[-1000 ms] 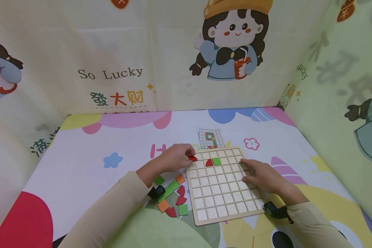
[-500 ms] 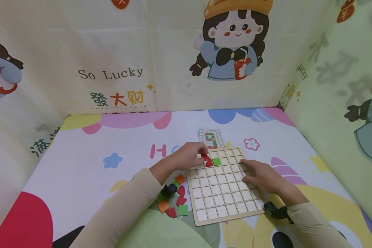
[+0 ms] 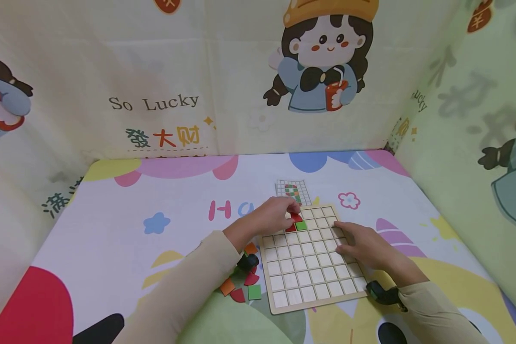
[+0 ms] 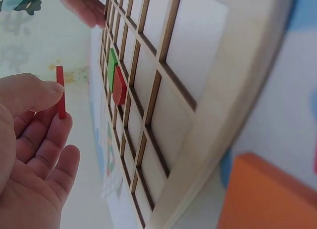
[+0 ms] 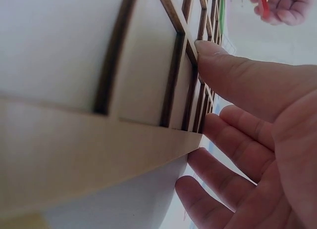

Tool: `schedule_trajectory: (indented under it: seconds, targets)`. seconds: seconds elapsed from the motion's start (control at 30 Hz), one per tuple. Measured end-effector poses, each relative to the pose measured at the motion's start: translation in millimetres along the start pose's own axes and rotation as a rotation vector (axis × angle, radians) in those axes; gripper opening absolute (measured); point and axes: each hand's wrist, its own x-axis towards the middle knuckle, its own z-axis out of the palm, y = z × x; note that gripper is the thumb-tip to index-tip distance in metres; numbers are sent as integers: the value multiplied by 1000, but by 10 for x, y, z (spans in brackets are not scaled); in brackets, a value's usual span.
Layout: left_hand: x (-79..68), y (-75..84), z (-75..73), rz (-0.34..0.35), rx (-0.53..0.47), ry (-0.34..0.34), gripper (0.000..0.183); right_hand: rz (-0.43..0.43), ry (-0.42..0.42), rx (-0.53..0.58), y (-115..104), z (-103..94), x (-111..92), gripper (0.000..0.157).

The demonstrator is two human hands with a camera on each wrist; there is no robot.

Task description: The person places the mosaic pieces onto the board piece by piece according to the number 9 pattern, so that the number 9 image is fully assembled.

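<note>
My left hand (image 3: 272,215) pinches a red quarter-circle tile (image 4: 61,93) between thumb and fingers, above the upper left of a wooden grid board (image 3: 298,263). Under it, in neighbouring cells of the board, lie another red rounded tile (image 4: 119,85) and a green square tile (image 3: 301,225). At the board's right edge, my right hand (image 3: 363,241) rests with its thumb on the grid and its other fingers along the outer side, as the right wrist view shows. The left hand partly covers the red tiles in the head view.
Left of the board lie loose tiles: an orange square (image 3: 227,287), a red quarter circle (image 3: 237,295), a green square (image 3: 254,292) and several others, partly behind the left wrist. A small printed grid card (image 3: 303,192) lies behind the board on the patterned cloth (image 3: 112,229).
My left hand has moved right with the pinched red tile, from the board's upper left corner to above the placed red and green tiles. The right hand and the board have stayed still.
</note>
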Motion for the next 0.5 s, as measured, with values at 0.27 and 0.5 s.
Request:
schedule_trajectory:
  seconds: [0.27, 0.5]
  targets:
    - [95, 8, 53, 24, 4, -3, 21, 9, -2, -5, -3, 3, 5, 64]
    - [173, 30, 112, 32, 3, -3, 17, 15, -14, -12, -4, 0, 13, 65]
